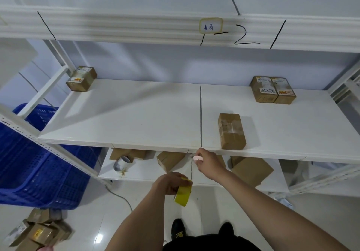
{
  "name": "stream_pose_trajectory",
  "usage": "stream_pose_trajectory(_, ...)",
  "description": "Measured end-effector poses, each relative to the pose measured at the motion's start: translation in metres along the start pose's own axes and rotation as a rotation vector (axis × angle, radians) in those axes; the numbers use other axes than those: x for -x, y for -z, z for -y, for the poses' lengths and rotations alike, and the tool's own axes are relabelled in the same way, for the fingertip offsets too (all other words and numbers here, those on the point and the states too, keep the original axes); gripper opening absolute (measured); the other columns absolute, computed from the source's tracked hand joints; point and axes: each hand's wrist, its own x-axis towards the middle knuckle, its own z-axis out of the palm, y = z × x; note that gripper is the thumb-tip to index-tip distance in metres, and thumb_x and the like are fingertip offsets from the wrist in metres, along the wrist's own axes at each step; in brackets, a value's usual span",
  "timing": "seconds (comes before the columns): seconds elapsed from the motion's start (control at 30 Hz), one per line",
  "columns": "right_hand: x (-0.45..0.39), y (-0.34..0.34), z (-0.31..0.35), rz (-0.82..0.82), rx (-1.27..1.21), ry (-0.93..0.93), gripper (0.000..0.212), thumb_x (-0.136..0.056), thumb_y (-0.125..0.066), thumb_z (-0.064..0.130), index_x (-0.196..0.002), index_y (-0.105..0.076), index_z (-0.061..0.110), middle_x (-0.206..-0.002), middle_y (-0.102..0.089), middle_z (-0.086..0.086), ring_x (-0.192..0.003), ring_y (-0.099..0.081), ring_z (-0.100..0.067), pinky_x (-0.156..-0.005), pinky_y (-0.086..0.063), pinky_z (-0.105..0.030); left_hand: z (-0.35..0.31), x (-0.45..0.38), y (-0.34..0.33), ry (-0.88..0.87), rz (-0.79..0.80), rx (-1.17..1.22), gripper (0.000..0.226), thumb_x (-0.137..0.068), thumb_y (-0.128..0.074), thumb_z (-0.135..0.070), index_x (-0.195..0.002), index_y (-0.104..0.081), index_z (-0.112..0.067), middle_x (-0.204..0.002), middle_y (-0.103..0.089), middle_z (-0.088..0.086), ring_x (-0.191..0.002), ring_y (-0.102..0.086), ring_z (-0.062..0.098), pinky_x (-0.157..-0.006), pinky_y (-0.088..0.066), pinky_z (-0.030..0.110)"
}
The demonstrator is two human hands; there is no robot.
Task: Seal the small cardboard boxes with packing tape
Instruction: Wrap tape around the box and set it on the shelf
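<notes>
Holding the tape is my left hand, with its fingers curled round the yellow roll, down below the front edge of the shelf. My right hand is right at that front edge and pinches a small white thing; I cannot tell what it is.

One box lies on the shelf near the front edge, just right of the dark seam. Two boxes sit side by side, touching, near the back right corner. One more box sits at the back left corner.

On the lower shelf I see more brown boxes and a shiny roll. A blue crate stands on the floor at the left, with a pile of boxes in front of it.
</notes>
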Motion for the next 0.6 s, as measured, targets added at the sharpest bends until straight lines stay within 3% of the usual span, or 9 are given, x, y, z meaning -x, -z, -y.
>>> stream_pose_trajectory(0.13,-0.002,-0.002,0.001,0.018,0.03,0.0,0.01,-0.1,-0.058,0.025,-0.109,-0.057,0.019,-0.102,-0.067,-0.004,-0.088,-0.065,-0.021,-0.084,-0.058,-0.044,0.0,-0.001,0.0,0.009,-0.006,-0.001,0.051,-0.076,-0.087,-0.019,-0.121,-0.064,-0.011,-0.107,-0.075,0.015,-0.099,-0.074,0.028,-0.097,-0.055,0.045)
stream_pose_trajectory(0.43,-0.003,0.001,0.002,0.042,0.049,0.003,0.008,-0.101,-0.056,0.023,-0.108,-0.056,0.018,-0.103,-0.066,-0.004,-0.088,-0.065,-0.021,-0.082,-0.058,-0.039,-0.001,0.008,-0.003,0.073,0.068,0.031,0.032,-0.091,-0.073,-0.015,-0.119,-0.063,-0.005,-0.098,-0.074,0.01,-0.093,-0.072,0.023,-0.099,-0.054,0.039)
stream_pose_trajectory(0.53,-0.002,-0.001,0.003,0.047,0.061,0.005,0.008,-0.101,-0.057,0.023,-0.107,-0.056,0.019,-0.102,-0.067,-0.005,-0.089,-0.066,-0.023,-0.082,-0.058,-0.042,0.005,0.01,0.0,0.133,-0.017,-0.071,0.023,-0.092,-0.072,-0.023,-0.1,-0.064,-0.004,-0.093,-0.074,0.01,-0.099,-0.07,0.026,-0.101,-0.053,0.039)
stream_pose_trajectory(0.6,-0.002,-0.004,0.003,0.039,0.052,0.004,0.007,-0.099,-0.059,0.024,-0.105,-0.057,0.021,-0.102,-0.067,-0.004,-0.09,-0.066,-0.023,-0.084,-0.058,-0.043,0.006,0.01,0.003,0.092,-0.084,-0.068,0.022,-0.092,-0.072,-0.025,-0.098,-0.062,-0.006,-0.093,-0.073,0.011,-0.099,-0.07,0.028,-0.095,-0.056,0.039)
